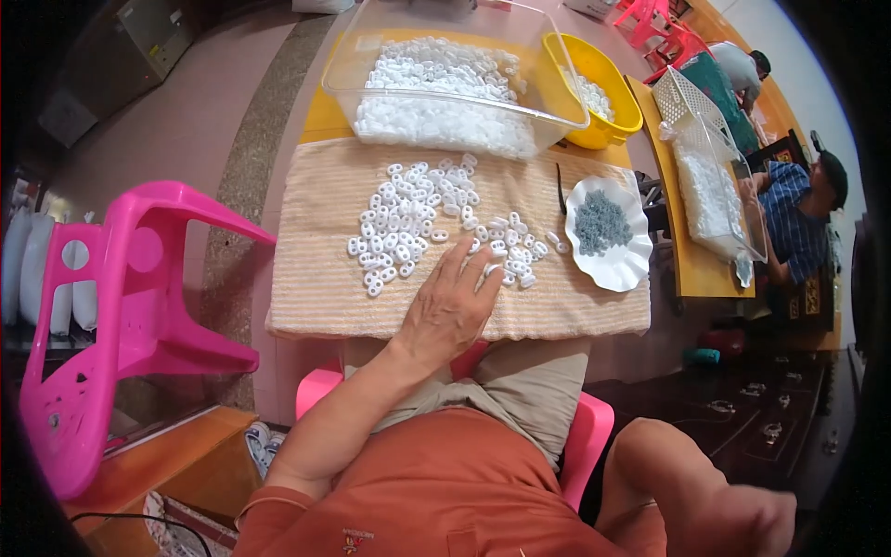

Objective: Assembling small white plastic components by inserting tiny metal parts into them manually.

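Note:
My left hand (pixel 450 302) reaches over a striped cloth (pixel 316 251), its fingers stretched out and apart. Its fingertips touch the near edge of a small group of white two-holed oval plastic pieces (pixel 515 249). Just left of it lies a larger loose pile of the same white pieces (pixel 399 218). To the right stands a white scalloped dish (pixel 626 276) holding a heap of small grey-blue bits (pixel 601 223). My right hand (pixel 756 524) is off the table at the lower right, the arm bent; it is blurred and its fingers cannot be made out.
A clear plastic bin (pixel 548 116) full of white pieces stands at the table's far side, beside a yellow basin (pixel 617 130). A thin dark tool (pixel 561 186) lies near the dish. Left is a pink plastic chair (pixel 116 306). Two people work at the right.

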Available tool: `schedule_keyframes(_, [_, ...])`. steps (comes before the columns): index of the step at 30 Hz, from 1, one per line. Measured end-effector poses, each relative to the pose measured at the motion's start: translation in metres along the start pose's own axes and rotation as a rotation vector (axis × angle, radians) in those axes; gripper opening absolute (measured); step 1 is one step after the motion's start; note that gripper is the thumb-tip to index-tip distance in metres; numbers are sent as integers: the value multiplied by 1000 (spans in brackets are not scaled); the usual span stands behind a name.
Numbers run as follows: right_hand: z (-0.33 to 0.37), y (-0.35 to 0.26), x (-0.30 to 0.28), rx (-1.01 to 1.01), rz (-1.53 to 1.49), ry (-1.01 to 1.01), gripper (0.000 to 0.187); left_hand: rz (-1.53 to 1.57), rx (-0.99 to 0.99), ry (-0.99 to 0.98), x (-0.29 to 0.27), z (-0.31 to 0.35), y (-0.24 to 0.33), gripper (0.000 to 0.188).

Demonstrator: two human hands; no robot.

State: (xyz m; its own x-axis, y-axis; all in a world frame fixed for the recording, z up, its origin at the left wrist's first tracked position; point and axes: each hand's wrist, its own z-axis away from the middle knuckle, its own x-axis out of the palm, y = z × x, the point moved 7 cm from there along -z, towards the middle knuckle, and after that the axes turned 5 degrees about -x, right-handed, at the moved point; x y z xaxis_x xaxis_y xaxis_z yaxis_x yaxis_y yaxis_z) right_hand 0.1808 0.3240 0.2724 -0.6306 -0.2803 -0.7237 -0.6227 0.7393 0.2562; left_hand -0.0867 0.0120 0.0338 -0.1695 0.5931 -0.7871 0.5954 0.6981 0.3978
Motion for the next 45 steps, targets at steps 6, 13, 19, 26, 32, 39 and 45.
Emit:
schedule_keyframes(6, [-183, -1, 274, 348, -593, 144, 7, -21, -14, -19, 4, 5, -3, 29])
schedule_keyframes(13, [-106, 31, 411, 575, -346, -503, 12, 29, -4, -44, 4, 2, 3, 32])
schedule_keyframes(19, [-109, 30, 422, 554, -261, -676, 15, 45, -20, -41, 5, 1, 0, 30])
schedule_keyframes(26, [-102, 25, 420, 566, -387, -546, 10, 72, -22, -26, 4, 0, 1, 29])
schedule_keyframes(32, [-109, 12, 395, 706, -786, -316, 10, 452, -159, 224, -15, 1, -3, 31])
schedule_keyframes(39, [-106, -10, 398, 833, -1276, -384, 16, 995, -595, 66, 4, 7, -23, 18])
schedule_keyframes(45, [-95, -12, 408, 956, -1561, -323, 14, 1293, -663, -81, 23, 11, -22, 14])
